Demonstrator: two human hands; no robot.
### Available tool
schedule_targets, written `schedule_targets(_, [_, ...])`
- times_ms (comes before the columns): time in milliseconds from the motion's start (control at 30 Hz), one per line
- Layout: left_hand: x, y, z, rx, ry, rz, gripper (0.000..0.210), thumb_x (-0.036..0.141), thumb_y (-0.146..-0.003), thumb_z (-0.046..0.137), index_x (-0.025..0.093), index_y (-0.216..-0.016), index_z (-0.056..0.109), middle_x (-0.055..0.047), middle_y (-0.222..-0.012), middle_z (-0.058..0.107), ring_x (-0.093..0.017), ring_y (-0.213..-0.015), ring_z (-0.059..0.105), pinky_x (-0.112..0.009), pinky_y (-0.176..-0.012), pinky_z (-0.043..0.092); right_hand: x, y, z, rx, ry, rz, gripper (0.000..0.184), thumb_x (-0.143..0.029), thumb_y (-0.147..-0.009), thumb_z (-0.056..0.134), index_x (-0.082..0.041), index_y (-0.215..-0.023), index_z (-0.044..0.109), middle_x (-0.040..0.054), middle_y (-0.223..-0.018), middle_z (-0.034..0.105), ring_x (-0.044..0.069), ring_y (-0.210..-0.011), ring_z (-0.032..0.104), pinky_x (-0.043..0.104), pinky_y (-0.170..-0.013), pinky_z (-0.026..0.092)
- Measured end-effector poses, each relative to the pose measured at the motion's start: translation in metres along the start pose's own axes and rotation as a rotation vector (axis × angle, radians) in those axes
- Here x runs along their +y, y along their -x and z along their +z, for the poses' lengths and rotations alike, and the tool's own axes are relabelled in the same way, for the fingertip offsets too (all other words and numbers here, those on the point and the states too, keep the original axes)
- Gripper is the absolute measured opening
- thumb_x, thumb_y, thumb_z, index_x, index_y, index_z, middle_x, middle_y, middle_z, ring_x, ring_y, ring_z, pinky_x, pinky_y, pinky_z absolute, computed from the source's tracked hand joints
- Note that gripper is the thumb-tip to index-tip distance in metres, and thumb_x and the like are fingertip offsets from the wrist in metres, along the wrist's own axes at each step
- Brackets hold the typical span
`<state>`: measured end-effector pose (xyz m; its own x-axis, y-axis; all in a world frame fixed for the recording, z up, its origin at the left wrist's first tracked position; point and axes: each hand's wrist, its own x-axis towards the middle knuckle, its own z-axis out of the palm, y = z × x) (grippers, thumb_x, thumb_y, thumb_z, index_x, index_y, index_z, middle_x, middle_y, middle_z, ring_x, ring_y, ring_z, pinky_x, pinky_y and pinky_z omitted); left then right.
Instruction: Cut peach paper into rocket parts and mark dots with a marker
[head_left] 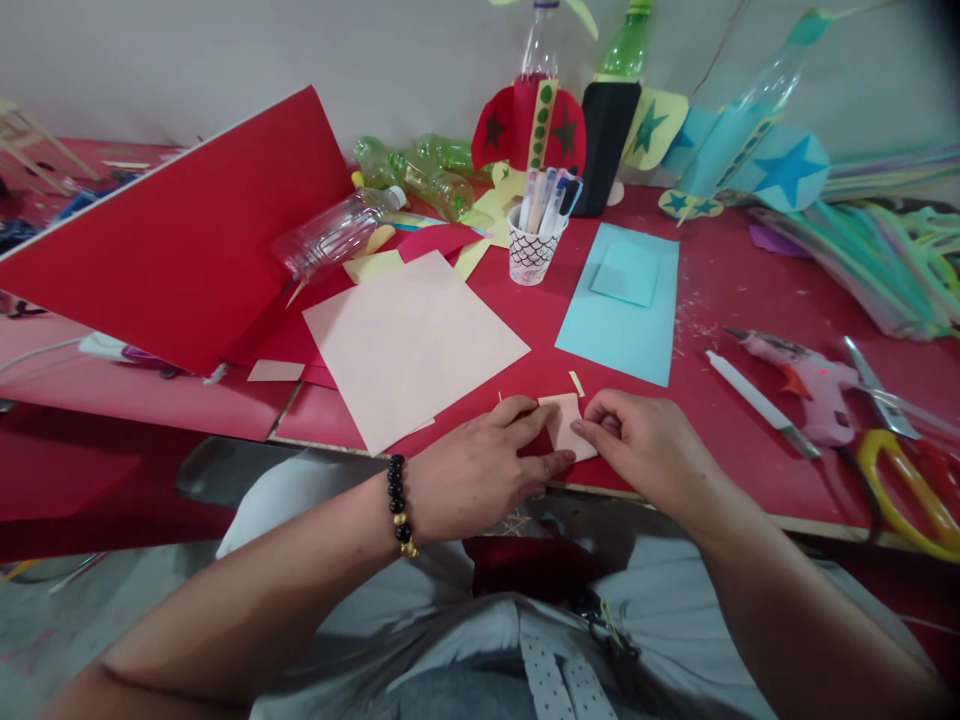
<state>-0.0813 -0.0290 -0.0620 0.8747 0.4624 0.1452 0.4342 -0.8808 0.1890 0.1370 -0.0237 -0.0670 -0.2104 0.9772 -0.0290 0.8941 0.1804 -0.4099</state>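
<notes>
A small folded piece of pale peach paper [564, 428] lies at the table's front edge between my hands. My left hand [480, 455], with a black-and-gold bead bracelet at the wrist, presses on it with stretched, parted fingers. At the paper's right edge, my right hand [637, 435] is closed, thumb against curled fingers, pinching that edge. A large peach sheet [416, 345] rests on the table to the left. To the upper right is a light blue sheet [600, 335] with a smaller blue piece [626, 273] on top. A thin paper scrap [576, 383] lies just beyond my hands.
A patterned paper cup [532, 258] holds pens. At right lie a white cutter [757, 400], a pink glue gun [821, 385] and yellow-handled scissors [896, 480]. A red board [202, 230] leans at left near a clear bottle [337, 232]. Decorated bottle rockets [529, 125] stand behind.
</notes>
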Motion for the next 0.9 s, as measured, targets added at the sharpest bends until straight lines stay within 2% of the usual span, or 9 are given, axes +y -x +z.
schedule_targets(167, [0.002, 0.001, 0.000, -0.010, -0.001, -0.035, 0.041, 0.027, -0.091, 0.051, 0.019, -0.132, 0.052, -0.020, -0.140, 0.043, -0.032, -0.131, 0.035, -0.045, -0.102, 0.038, 0.000, 0.001, 0.000, -0.003, -0.014, -0.010, 0.019, -0.033, -0.085, 0.059, -0.023, -0.071, 0.054, -0.0027, -0.062, 0.063, 0.014, -0.051, 0.050, 0.026, -0.050, 0.028])
schedule_targets(300, [0.003, 0.002, 0.001, -0.031, 0.035, -0.053, 0.042, 0.027, -0.092, 0.051, 0.020, -0.134, 0.050, -0.019, -0.141, 0.044, -0.031, -0.135, 0.032, -0.046, -0.106, 0.034, 0.003, 0.004, 0.002, 0.032, -0.025, -0.068, 0.012, -0.031, -0.087, 0.059, -0.022, -0.080, 0.054, -0.0027, -0.066, 0.063, 0.014, -0.055, 0.054, 0.026, -0.051, 0.032])
schedule_targets(367, [0.002, 0.002, 0.002, -0.032, 0.053, -0.053, 0.043, 0.026, -0.091, 0.052, 0.021, -0.134, 0.050, -0.017, -0.139, 0.048, -0.030, -0.136, 0.032, -0.046, -0.108, 0.032, 0.004, 0.006, 0.004, 0.081, -0.035, -0.142, 0.008, -0.029, -0.089, 0.057, -0.022, -0.088, 0.058, -0.0010, -0.070, 0.065, 0.016, -0.060, 0.058, 0.026, -0.054, 0.036])
schedule_targets(500, [0.002, 0.002, 0.003, -0.019, 0.070, -0.041, 0.043, 0.025, -0.090, 0.055, 0.021, -0.132, 0.051, -0.014, -0.135, 0.054, -0.029, -0.136, 0.032, -0.046, -0.110, 0.030, 0.007, 0.010, 0.010, 0.149, -0.027, -0.290, 0.024, -0.025, -0.094, 0.048, -0.020, -0.113, 0.062, 0.0064, -0.094, 0.069, 0.019, -0.082, 0.064, 0.028, -0.067, 0.044])
schedule_targets(667, [0.003, 0.002, 0.002, -0.017, 0.081, -0.052, 0.041, 0.028, -0.092, 0.051, 0.019, -0.133, 0.051, -0.017, -0.140, 0.048, -0.030, -0.137, 0.030, -0.046, -0.109, 0.031, 0.007, 0.012, 0.012, 0.120, 0.201, -0.313, 0.032, -0.028, -0.096, 0.044, -0.022, -0.122, 0.063, 0.0036, -0.079, 0.064, 0.017, -0.068, 0.060, 0.027, -0.055, 0.037])
schedule_targets(900, [0.004, 0.002, -0.001, -0.051, 0.102, -0.070, 0.039, 0.026, -0.094, 0.046, 0.020, -0.133, 0.051, -0.016, -0.140, 0.048, -0.031, -0.138, 0.029, -0.047, -0.109, 0.031, 0.002, 0.008, 0.009, 0.083, 0.281, -0.275, 0.035, -0.030, -0.096, 0.044, -0.023, -0.125, 0.062, 0.0035, -0.081, 0.063, 0.018, -0.068, 0.061, 0.029, -0.052, 0.032])
